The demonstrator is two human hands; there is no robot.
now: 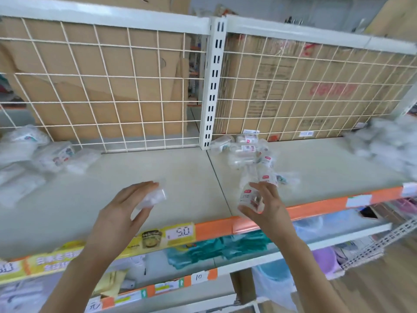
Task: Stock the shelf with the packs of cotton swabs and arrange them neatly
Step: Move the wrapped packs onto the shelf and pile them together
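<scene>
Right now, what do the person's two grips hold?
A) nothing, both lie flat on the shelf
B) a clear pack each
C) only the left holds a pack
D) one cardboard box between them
B: the left grip pinches a clear pack between thumb and fingers, and the right grip holds a red-labelled pack, both above the shelf.

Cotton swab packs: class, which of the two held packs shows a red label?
The pack in the right hand; the clear pack in the left hand shows no red.
</scene>
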